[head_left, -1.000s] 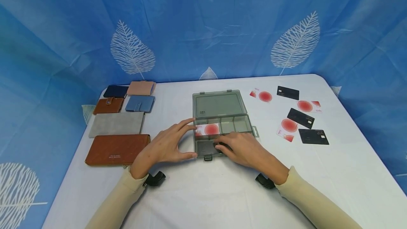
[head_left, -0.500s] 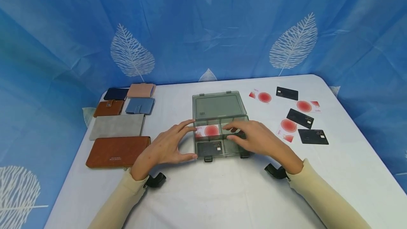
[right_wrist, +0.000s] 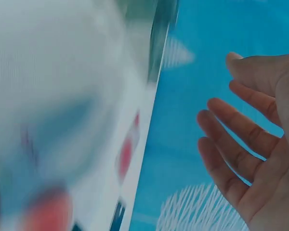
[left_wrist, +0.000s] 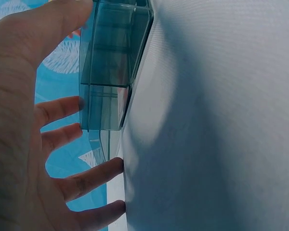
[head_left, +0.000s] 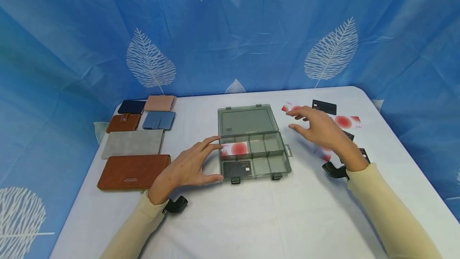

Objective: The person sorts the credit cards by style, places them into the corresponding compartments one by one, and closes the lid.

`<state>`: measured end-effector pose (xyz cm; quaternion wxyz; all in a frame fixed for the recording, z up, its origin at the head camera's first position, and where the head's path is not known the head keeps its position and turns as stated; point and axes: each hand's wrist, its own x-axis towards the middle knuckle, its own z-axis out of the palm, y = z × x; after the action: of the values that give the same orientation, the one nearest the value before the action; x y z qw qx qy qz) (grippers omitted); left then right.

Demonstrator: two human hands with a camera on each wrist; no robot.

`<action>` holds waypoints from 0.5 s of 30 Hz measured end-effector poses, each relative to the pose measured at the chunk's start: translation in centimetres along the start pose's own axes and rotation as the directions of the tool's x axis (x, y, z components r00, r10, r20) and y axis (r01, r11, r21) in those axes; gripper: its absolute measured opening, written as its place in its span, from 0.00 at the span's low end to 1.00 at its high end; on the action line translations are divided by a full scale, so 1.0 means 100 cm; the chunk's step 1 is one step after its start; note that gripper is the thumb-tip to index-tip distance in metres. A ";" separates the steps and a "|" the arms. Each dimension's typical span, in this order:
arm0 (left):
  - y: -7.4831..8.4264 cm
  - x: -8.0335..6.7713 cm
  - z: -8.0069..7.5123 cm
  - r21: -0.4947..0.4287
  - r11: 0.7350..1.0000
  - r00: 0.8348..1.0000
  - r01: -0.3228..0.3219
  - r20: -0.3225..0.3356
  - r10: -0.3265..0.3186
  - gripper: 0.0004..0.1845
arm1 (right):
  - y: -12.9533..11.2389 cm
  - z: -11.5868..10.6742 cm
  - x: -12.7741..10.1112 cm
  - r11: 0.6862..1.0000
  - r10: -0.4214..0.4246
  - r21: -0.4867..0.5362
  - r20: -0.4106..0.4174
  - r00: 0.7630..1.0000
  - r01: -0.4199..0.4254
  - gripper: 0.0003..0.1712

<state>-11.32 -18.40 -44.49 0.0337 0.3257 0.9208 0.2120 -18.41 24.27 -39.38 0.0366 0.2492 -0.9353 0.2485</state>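
Note:
A grey-green see-through plastic box (head_left: 262, 177) lies on the table with its lid (head_left: 248, 120) folded back. A red-and-white card (head_left: 235, 148) sits in its rear left compartment, a black VIP card (head_left: 235, 168) in the front left one. My left hand (head_left: 188, 167) spans the box's left side with spread fingers, fingertips and thumb at its edge; the left wrist view shows the fingertips against the clear wall. Right of the box, my right hand (head_left: 320, 129) is raised over the loose cards, holding nothing, fingers loosely bent. It hides parts of several cards.
Loose on the right lie a black card (head_left: 324, 107), a red-and-white card (head_left: 348, 122) and several more. On the left are a brown wallet (head_left: 134, 172), a grey wallet (head_left: 133, 143), a blue wallet (head_left: 159, 120) and several smaller ones. A blue curtain (head_left: 233, 31) hangs behind.
My right hand has let go of the black card in the front left compartment and moved right, off the box and over the loose cards. My left hand has stayed at the box.

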 end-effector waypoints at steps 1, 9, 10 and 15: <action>0.000 0.000 0.000 0.001 1.000 1.000 0.002 0.000 -0.002 0.50 | 0.007 -0.005 0.002 1.000 0.025 -0.007 0.000 1.000 -0.025 0.24; 0.000 0.002 0.000 -0.010 1.000 1.000 -0.002 -0.002 0.002 0.50 | 0.061 -0.039 0.010 0.957 0.273 -0.130 0.087 0.958 -0.261 0.30; 0.000 0.002 -0.001 -0.009 1.000 1.000 0.000 -0.003 0.000 0.50 | 0.067 -0.042 0.010 0.949 0.296 -0.140 0.098 0.950 -0.281 0.31; 0.001 0.001 -0.001 0.005 1.000 1.000 0.011 -0.007 -0.011 0.51 | 0.098 -0.049 0.012 0.919 0.385 -0.161 0.161 0.909 -0.361 0.37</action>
<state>-11.36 -18.35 -44.34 0.0311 0.3199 0.9232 0.2106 -24.44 33.48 -39.30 -0.0849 0.0851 -0.9788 0.1660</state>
